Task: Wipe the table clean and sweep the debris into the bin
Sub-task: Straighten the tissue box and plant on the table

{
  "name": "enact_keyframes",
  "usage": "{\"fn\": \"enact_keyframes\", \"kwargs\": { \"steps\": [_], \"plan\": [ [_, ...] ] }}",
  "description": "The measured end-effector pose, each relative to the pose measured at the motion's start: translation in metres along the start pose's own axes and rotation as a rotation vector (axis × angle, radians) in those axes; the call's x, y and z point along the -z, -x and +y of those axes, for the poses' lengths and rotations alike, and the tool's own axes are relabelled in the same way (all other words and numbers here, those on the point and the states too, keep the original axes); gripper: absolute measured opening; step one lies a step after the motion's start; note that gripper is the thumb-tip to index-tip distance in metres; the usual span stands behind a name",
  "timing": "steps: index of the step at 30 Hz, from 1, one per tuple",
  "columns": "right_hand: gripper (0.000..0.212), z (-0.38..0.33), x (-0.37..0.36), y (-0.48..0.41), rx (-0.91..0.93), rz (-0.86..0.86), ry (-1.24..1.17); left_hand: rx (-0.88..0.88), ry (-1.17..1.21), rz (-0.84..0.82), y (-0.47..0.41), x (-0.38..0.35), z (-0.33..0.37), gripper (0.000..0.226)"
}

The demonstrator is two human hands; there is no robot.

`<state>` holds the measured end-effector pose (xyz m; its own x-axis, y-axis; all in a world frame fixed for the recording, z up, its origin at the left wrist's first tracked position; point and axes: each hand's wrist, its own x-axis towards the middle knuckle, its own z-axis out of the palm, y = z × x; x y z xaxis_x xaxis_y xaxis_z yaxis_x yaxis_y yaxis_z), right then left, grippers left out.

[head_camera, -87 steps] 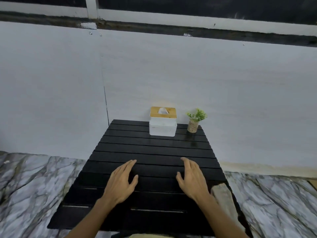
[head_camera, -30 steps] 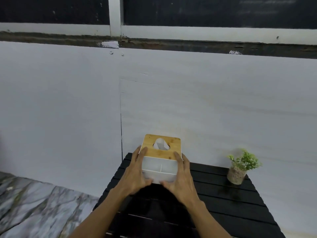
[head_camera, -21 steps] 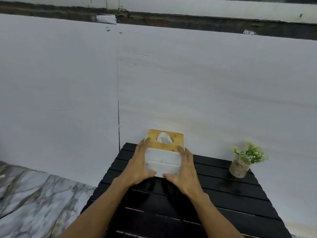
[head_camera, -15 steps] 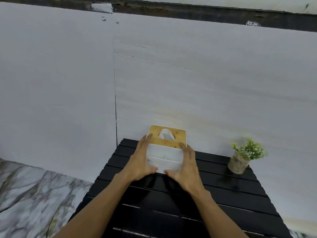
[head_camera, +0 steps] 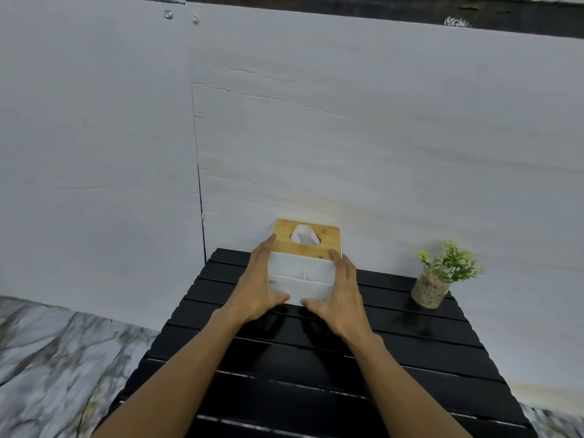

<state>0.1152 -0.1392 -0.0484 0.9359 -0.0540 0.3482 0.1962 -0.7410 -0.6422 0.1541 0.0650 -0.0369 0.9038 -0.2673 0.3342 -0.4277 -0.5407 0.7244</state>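
— Black slats of the table [head_camera: 395, 368] fill the near ground, with marbled floor [head_camera: 47, 358] off to the left. What are the forearms doing?

— Both reach forward across the slats to a tissue box [head_camera: 303, 273] at the far middle of the table. The left hand [head_camera: 259, 292] presses flat on the box's left side, fingers stretched up toward the lid, thumb tucked at the lower front edge.

— And the other?

— The right hand [head_camera: 338, 298] mirrors it on the right side, thumb at the bottom front corner. Neither is fisted; they are spread wide and clamp the box between the palms.

— Is the box lifted?

— I cannot tell; its base meets the slats right at the thumbs.

— Anything on top?

— A bamboo lid [head_camera: 325, 245] with a tissue [head_camera: 303, 240] poking up through its opening.

— Beyond that?

— A small potted plant [head_camera: 439, 276] stands at the far right corner, well apart from the box. Behind everything runs a pale wall [head_camera: 379, 137].
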Motion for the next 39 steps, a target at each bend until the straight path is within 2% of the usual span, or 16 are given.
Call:
{"fn": "enact_keyframes", "kwargs": {
  "steps": [10,14,16,20,22,24,28,31,35,39],
  "plan": [
    [0.117,-0.006,0.006,0.002,-0.023,-0.037,0.039,-0.007,-0.026,-0.001,0.0,0.001,0.003,0.121],
    [0.122,-0.007,0.012,0.013,-0.022,-0.026,0.012,0.037,-0.221,0.058,0.014,0.001,0.016,0.124],
    [0.121,-0.007,0.019,0.021,-0.024,-0.016,-0.011,0.03,-0.284,0.126,0.029,0.0,0.024,0.114],
    [0.117,-0.005,0.033,0.042,-0.06,-0.016,0.013,-0.03,-0.366,0.263,0.063,-0.009,0.033,0.076],
    [0.111,-0.003,0.041,0.055,-0.086,-0.032,0.037,-0.031,-0.378,0.239,0.079,-0.017,0.036,0.06],
    [0.104,0.002,0.048,0.068,-0.12,-0.053,0.079,-0.009,-0.399,0.136,0.091,-0.025,0.038,0.054],
    [0.085,0.018,0.064,0.09,-0.161,-0.079,0.205,0.094,-0.454,-0.102,0.102,-0.041,0.043,0.081],
    [0.068,0.034,0.075,0.101,-0.181,-0.081,0.234,0.142,-0.46,-0.171,0.099,-0.051,0.047,0.08],
    [0.051,0.053,0.087,0.104,-0.201,-0.025,0.244,0.154,-0.502,-0.168,0.094,-0.058,0.049,0.093],
    [0.047,0.067,0.093,0.093,-0.291,0.162,0.176,0.127,-0.547,-0.104,0.095,-0.063,0.044,0.092]
  ]
}}
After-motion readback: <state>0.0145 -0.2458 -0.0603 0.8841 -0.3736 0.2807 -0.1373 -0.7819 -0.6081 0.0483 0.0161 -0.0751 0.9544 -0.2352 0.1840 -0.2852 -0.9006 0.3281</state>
